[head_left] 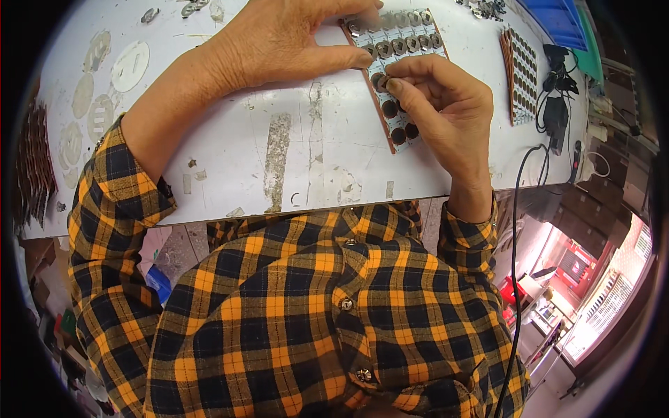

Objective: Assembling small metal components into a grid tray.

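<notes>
A flat panel of small circuit boards (397, 120) lies slightly turned on the white table. Shiny metal clips (398, 47) fill its upper rows, and dark round spots (398, 136) show in the lower ones. My left hand (296, 45) reaches across from the left, thumb and fingers apart, with the thumb tip at the panel's left edge and the blurred fingertips over its top rows. Over the panel's left side my right hand (442, 97) is closed in a pinch between thumb and forefinger. A small metallic piece seems to be there, mostly hidden by the fingertips.
More panels (523, 76) are stacked at the right, near a black adapter with cables (555, 115) and a blue bin (557, 24). Loose small metal parts (486, 8) lie at the far edge. Brown-edged panels (35, 167) stand at the far left, near a white disc (130, 66).
</notes>
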Tool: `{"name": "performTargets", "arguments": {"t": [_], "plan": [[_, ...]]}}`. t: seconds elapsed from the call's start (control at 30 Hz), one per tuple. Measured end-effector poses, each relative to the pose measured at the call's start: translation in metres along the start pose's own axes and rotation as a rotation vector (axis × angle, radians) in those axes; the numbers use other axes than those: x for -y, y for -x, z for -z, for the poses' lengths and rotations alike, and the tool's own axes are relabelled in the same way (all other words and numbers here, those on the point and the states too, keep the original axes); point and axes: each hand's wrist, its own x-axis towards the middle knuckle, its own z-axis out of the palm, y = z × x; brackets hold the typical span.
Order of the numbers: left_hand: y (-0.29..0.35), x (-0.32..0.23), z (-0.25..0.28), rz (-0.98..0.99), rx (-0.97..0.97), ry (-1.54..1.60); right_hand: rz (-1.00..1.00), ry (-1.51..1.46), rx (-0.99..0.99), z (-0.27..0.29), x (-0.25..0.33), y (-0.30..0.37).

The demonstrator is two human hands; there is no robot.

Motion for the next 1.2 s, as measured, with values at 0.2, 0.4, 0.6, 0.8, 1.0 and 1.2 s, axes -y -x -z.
{"name": "performTargets", "arguments": {"t": [0.2,0.4,0.6,0.8,1.0,1.2], "plan": [[-0.007,-0.011,0.002,0.0,-0.016,-0.014,0.027,0.134,0.024,0.008,-0.001,0.0],[0.001,0.006,-0.014,-0.209,-0.174,0.022,0.171,0.246,0.071,0.005,-0.002,-0.002],[-0.001,0.005,-0.02,-0.237,-0.221,-0.08,0.075,0.248,-0.003,0.001,-0.001,0.005],[-0.003,-0.01,-0.014,-0.046,-0.058,-0.175,0.044,0.215,0.017,-0.001,0.002,0.005],[-0.013,-0.028,-0.001,0.141,0.231,-0.172,0.068,0.199,-0.011,0.0,-0.007,0.005],[-0.015,-0.032,-0.002,0.105,0.23,-0.292,0.156,0.221,-0.002,0.001,-0.002,0.004]]}}
